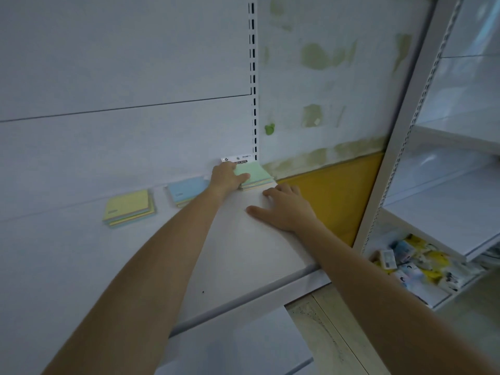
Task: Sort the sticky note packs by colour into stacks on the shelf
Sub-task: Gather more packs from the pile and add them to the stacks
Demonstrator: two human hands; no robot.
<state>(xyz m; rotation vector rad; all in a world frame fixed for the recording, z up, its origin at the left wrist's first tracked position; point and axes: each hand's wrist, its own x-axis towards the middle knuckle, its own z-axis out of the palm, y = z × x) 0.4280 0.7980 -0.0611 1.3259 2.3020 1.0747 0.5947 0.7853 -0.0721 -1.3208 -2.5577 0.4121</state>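
Three sticky note stacks lie along the back of the white shelf [135, 266]. A yellow-topped stack [129, 208] is on the left and a blue-topped stack [186, 190] sits in the middle. At the right, in the back corner, is a green-topped stack [254, 175]. My left hand [226, 177] holds this green stack at its left side, thumb on its top. My right hand [286, 208] lies flat on the shelf just in front of the green stack, fingers spread, holding nothing.
The shelf's right end meets a yellow panel [335, 196] and a slotted upright [253, 77] stands behind the green stack. A second shelving unit [433, 185] stands to the right, with a heap of small packaged goods [414, 262] on its low shelf.
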